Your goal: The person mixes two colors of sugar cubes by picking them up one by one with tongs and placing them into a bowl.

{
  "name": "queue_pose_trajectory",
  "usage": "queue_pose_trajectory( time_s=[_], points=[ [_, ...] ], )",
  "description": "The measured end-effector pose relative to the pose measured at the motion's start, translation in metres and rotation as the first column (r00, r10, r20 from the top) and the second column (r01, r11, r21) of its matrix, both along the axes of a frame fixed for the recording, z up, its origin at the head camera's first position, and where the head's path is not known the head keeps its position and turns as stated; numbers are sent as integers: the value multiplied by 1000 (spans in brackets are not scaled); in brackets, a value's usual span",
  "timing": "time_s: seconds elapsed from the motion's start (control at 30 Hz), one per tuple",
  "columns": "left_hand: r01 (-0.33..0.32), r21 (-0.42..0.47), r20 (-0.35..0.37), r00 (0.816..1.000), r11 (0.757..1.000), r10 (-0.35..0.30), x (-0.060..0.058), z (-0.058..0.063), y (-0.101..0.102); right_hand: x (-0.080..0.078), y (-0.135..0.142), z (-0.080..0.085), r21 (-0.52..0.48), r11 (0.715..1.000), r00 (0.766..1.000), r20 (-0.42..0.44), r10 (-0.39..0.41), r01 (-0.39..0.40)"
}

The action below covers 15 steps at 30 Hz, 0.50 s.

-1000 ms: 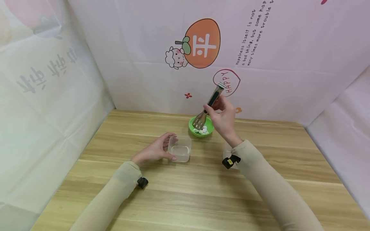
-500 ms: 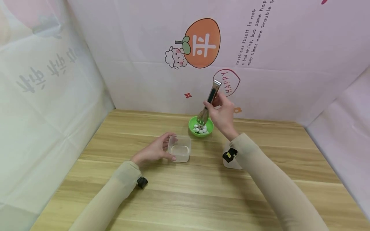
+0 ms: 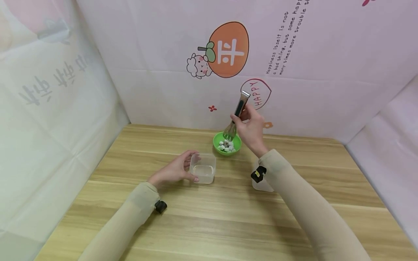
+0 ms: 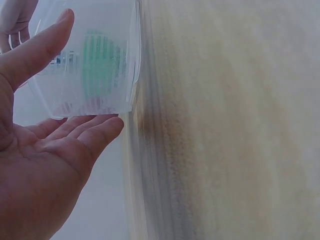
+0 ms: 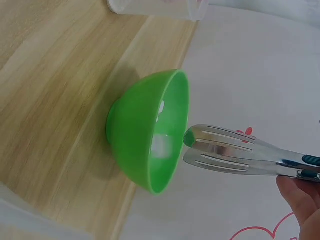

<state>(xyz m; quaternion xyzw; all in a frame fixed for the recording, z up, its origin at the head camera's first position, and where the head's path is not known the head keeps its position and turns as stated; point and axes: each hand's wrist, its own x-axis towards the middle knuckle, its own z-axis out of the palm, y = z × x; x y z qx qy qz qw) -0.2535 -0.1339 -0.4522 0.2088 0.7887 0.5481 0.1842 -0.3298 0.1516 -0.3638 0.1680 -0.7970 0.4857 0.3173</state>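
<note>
A clear plastic container point(image 3: 204, 177) stands on the wooden table, my left hand point(image 3: 173, 170) holding its left side between thumb and fingers. In the left wrist view, the thumb and fingertips touch the container's walls point(image 4: 107, 95). My right hand point(image 3: 252, 132) grips slotted metal tongs point(image 3: 240, 107) with dark handle pads, tilted down. Their tips hang over a green bowl point(image 3: 216, 147) that holds several small white pieces point(image 3: 226, 148). Up close in the right wrist view, the tongs' slotted ends point(image 5: 222, 150) nearly meet at the mouth of the bowl point(image 5: 132, 130).
A second translucent container point(image 3: 262, 186) stands on the table point(image 3: 209, 224) under the right forearm, partly hidden. A white printed cloth point(image 3: 163, 98) rises directly behind the bowl, and pale cloth walls stand at both sides.
The right hand and tongs have risen slightly, so the tips came up from among the white pieces. The tongs now stand more upright. The left hand and its container have stayed put.
</note>
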Motion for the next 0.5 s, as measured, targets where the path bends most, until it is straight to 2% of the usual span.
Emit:
queue_pose_trajectory(
  time_s=[0.27, 0.5],
  points=[
    [1, -1, -7, 1000, 1000, -1, 0, 0, 2, 5, 3, -1, -8, 1000, 1000, -9, 17, -17],
    [-4, 4, -8, 1000, 1000, 4, 0, -1, 1, 22, 4, 6, -17, 997, 997, -29, 76, -77]
  ],
)
